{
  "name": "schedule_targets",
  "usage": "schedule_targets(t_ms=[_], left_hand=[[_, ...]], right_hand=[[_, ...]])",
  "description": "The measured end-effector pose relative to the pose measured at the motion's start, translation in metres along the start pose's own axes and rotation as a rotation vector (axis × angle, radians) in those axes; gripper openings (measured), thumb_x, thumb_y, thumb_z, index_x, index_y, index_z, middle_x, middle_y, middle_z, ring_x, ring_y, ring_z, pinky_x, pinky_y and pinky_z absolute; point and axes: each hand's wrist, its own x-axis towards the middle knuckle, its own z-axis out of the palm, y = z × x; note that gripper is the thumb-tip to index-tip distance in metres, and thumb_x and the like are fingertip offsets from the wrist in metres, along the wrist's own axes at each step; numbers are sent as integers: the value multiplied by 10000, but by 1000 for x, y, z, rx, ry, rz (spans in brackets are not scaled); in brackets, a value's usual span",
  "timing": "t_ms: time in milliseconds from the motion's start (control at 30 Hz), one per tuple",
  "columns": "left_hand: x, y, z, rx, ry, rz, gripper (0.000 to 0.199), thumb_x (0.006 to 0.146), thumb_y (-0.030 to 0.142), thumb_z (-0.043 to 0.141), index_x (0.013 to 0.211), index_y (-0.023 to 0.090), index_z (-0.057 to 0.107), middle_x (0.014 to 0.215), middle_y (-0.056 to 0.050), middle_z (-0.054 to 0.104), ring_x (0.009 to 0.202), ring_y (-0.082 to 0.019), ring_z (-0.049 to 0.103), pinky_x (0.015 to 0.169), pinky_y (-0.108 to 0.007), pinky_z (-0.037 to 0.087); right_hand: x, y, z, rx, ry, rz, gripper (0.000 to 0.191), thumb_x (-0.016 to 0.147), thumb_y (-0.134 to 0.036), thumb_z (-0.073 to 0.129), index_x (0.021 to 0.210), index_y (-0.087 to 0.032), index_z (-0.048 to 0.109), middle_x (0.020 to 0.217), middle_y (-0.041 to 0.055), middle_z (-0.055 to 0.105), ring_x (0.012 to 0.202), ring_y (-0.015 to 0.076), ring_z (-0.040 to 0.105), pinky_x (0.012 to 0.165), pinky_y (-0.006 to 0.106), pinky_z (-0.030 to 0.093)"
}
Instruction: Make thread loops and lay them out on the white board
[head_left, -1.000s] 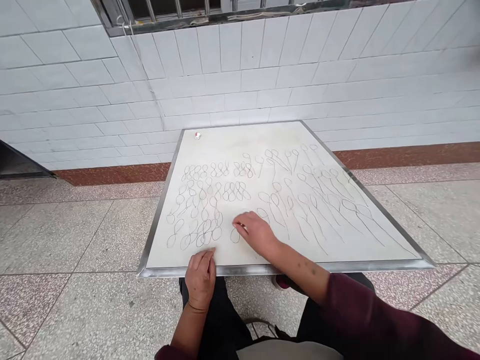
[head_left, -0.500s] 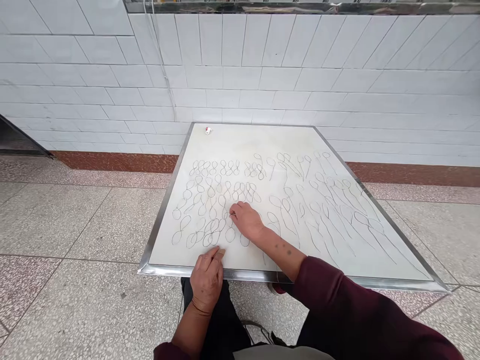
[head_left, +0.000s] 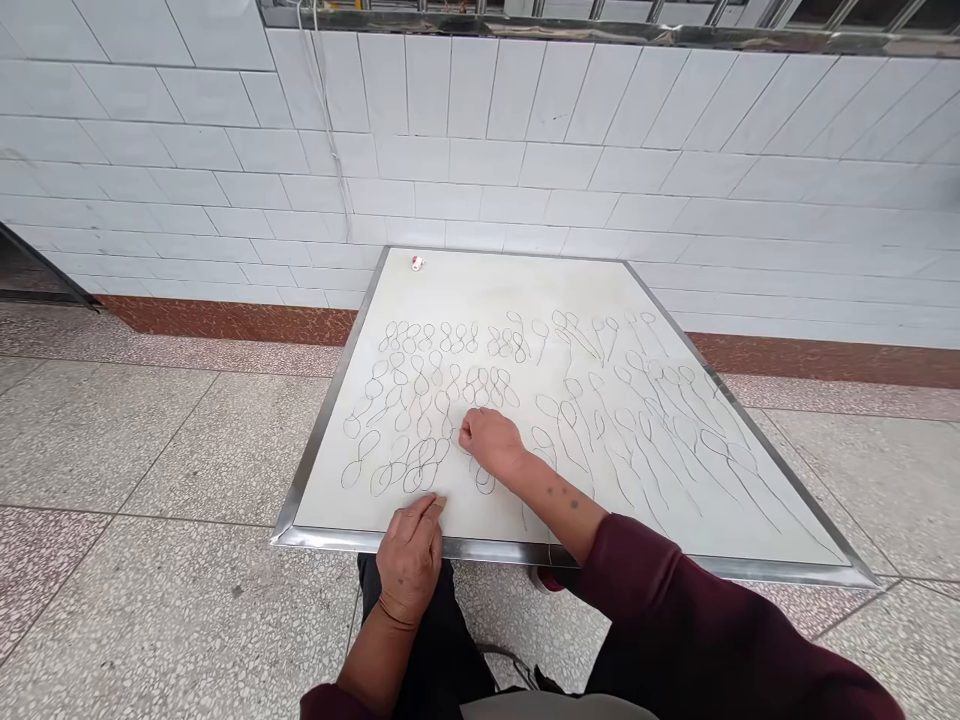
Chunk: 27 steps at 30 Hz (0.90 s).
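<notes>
Thin dark loops [head_left: 424, 465], of wire or thread, lie over the white tabletop [head_left: 465, 515]; many on the left are figure-eights. My right hand [head_left: 491, 440] is closed low over the middle among them, its fingers curled in. A thin dark loop appears to be gathered in that hand, but the fingers hide it. At the front edge rests my left hand [head_left: 411, 550], fingers drawn together. A small flat tan piece [head_left: 440, 501] shows at its fingertips; whether it is held or wrapped on a finger is unclear.
Longer single loops with trailing ends [head_left: 652, 450] spread over the right half. A small red-and-white object [head_left: 417, 263] stands at the far left corner. The metal rim [head_left: 322, 535] borders the table, with a tiled wall [head_left: 487, 160] behind it.
My right hand has curled more tightly. The loop just below its fingers no longer shows on the table. My left hand stays at the edge, and the camera view has shifted slightly.
</notes>
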Motion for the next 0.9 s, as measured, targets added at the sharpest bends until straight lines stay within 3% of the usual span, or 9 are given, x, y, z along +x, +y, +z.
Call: schedule_targets(t_ms=[100, 233, 400, 467, 567, 733, 900], left_hand=[[0, 0, 0, -40, -6, -60, 349, 881, 65, 572, 1143, 231, 732, 1058, -83, 781, 866, -225, 729, 817, -358, 568], [2, 4, -3, -129, -6, -170, 286, 892, 126, 589, 1119, 226, 731, 982, -94, 784, 851, -238, 728, 812, -379, 568], [29, 36, -27, -278, 40, -411, 369, 950, 258, 562, 1314, 207, 585, 1077, -114, 743, 800, -193, 697, 675, -316, 563], [48, 57, -41, -644, 24, -710, 430, 901, 322, 657, 1313, 235, 572, 1136, -99, 727, 918, -193, 691, 811, -333, 553], [68, 87, -56, -967, -97, -875, 522, 789, 327, 787, 1269, 236, 603, 1026, -62, 736, 925, -180, 667, 860, -325, 527], [65, 120, -70, -1136, -67, -962, 454, 778, 317, 803, 1195, 232, 644, 858, 3, 702, 745, -125, 623, 773, -283, 524], [54, 142, -81, -1137, -79, -905, 413, 804, 299, 787, 1192, 246, 657, 829, 17, 690, 701, -109, 597, 697, -243, 519]], right_hand=[[-4, 1, -11, 127, 19, 8, 59, 867, -147, 549, 834, -195, 545, 967, 66, 653, 886, 205, 586, 670, 292, 392], [-15, 1, -26, 352, 20, 12, 21, 872, -206, 506, 855, -216, 512, 896, 16, 642, 669, 141, 558, 554, 256, 387], [-48, -7, -35, 592, 53, -37, 54, 868, -281, 487, 856, -232, 506, 791, -20, 608, 621, 129, 538, 526, 241, 403], [-66, -11, -37, 665, 83, -60, 74, 862, -304, 502, 851, -231, 513, 754, -27, 593, 618, 132, 530, 539, 249, 404], [-94, -16, -38, 832, 154, -116, 93, 841, -315, 555, 836, -226, 528, 738, -29, 580, 632, 136, 516, 577, 264, 409], [-138, -13, -44, 1073, 178, -169, 106, 855, -316, 608, 886, -227, 560, 771, -27, 572, 687, 139, 511, 650, 282, 428], [-175, -1, -56, 1253, 97, -224, 180, 867, -339, 656, 1011, -238, 619, 885, -8, 610, 831, 146, 565, 779, 301, 458]])
